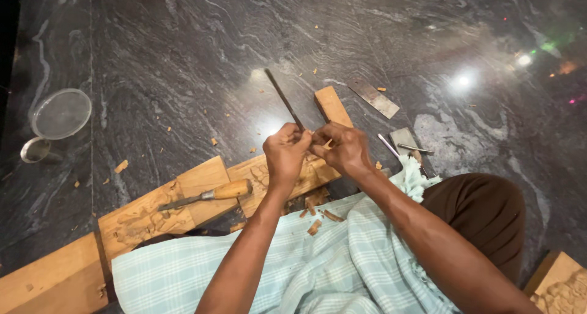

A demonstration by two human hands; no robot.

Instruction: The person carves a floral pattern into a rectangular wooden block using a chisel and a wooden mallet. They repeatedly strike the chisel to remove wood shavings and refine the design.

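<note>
Both hands are bunched up over the carved wooden plank (287, 170), left hand (286, 150) with fingers wrapped tight around a thin metal rod (284, 98), right hand (343, 147) pinched closed at its lower end, so looks mid-cut, and next needs steady pressure.

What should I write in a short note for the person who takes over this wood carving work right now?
Left hand: shut on the thin metal tool, which points away from the body.
Right hand: pinching at the tool's near end, beside the left hand.
Carved plank: across the lap on the checked cloth, with the wooden-handled chisel lying on it.
Done: part of the plank is carved; chips lie around.
Left: the plank's plain parts are uncarved.
</note>
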